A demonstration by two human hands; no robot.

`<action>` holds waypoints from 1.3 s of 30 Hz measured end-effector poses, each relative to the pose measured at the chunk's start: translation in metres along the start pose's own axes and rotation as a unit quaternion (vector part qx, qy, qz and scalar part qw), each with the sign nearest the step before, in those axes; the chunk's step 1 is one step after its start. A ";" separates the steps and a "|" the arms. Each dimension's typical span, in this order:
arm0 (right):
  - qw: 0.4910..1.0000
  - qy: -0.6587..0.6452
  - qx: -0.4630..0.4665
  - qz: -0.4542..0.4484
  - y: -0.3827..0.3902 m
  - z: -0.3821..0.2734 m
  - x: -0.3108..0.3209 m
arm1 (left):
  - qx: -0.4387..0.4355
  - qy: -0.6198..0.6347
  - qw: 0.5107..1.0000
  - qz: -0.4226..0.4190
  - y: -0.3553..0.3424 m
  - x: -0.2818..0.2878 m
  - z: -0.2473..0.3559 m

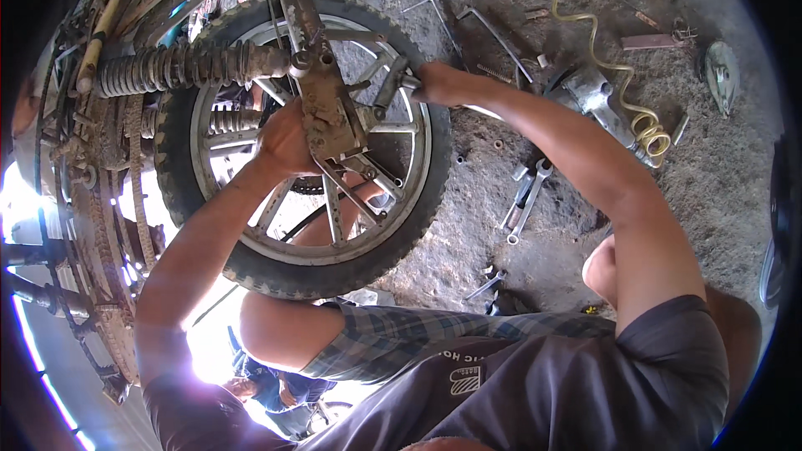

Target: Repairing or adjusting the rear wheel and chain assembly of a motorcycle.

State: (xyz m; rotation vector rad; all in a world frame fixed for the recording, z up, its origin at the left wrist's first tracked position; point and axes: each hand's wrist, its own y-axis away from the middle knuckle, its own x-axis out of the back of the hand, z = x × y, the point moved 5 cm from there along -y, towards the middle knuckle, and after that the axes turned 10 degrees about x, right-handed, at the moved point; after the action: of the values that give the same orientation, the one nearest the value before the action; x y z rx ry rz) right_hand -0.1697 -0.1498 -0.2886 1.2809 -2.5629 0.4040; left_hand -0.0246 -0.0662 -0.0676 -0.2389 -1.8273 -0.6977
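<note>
Bike frame: One muddy bike frame (pixel 154 4) fills the upper left of the frame, its far side lost in glare and darkness.
Springs: Two; one coil spring (pixel 180 68) shows clearly at upper left, while a second spring (pixel 234 121) below it is partly hidden by the tyre.
Bystander: One other person (pixel 284 391) at lower left, cut off by the worker's shirt and blurred by bright light.
Left hand: The left hand (pixel 282 140), left of centre, is against a muddy metal arm (pixel 328 113); its fingertips are hidden, so whether it grips cannot be told.
Wheel: One wheel (pixel 334 254), upright at upper centre-left, its hub largely covered by the metal arm.
Hammer: One hammer (pixel 389 88), its head over the wheel's right side.
Right hand: The right hand (pixel 441 83), upper centre, is closed around the hammer's handle, which reappears beyond the wrist.
Long tools: Two at upper centre, a T-bar (pixel 445 25) and a bent rod (pixel 499 39).
Wrenches: One wrench (pixel 528 202) right of centre, beside a dark-and-silver tool (pixel 516 197) of unclear kind; another wrench (pixel 486 286) lies lower.
Power tool: One power tool (pixel 597 98) at right, partly behind the forearm.
Hose: One yellow hose (pixel 595 33), cut off at the top.
Far right: One brown bar (pixel 652 42) and one oval metal piece (pixel 720 75), its use hard to make out.
</note>
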 end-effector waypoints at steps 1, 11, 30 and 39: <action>0.999 0.030 0.019 -0.015 -0.004 -0.003 0.011 | 0.135 0.067 0.987 -0.064 0.007 -0.001 -0.018; 0.998 0.026 -0.047 -0.034 -0.001 0.016 0.016 | 0.111 0.148 0.982 0.025 0.006 0.005 -0.017; 0.987 -0.013 -0.156 0.026 0.023 0.027 0.012 | 0.139 0.145 0.979 -0.022 0.003 0.006 -0.015; 0.992 -0.044 -0.117 0.029 0.027 0.010 -0.028 | 0.126 0.206 0.970 -0.035 0.001 0.016 -0.003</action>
State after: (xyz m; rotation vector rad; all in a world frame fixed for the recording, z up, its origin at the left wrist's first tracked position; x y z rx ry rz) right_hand -0.1763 -0.1173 -0.3112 1.1658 -2.6309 0.0542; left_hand -0.0274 -0.0697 -0.0517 0.1333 -1.5072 -0.5114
